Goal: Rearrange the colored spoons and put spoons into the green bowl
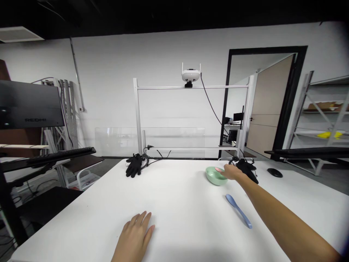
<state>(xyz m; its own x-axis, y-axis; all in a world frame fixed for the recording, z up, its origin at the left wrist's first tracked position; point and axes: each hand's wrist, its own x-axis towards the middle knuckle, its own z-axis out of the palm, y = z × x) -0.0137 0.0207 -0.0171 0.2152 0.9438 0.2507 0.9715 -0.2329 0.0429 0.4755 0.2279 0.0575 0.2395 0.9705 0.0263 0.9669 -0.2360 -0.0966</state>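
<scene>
A light green bowl [216,177] stands upright toward the far right part of the white table. Over its right rim my right hand [231,172] reaches in with fingers closed. A small pink object [219,169] shows at those fingertips, inside the bowl's opening; its kind is too small to make out. Nearer to me, apart from the bowl, a blue spoon [239,211] lies slantwise under the reach of my right forearm. My left hand [135,234] rests palm down near the table's front, fingers stretched out and holding nothing.
Black gloves lie at the back left [133,165] and back right [247,169], beside cables. A black mouse [275,172] sits on the right. An aluminium frame [137,116] carrying a white camera device [190,75] rises behind the table [174,196]. Monitor [31,105] at left.
</scene>
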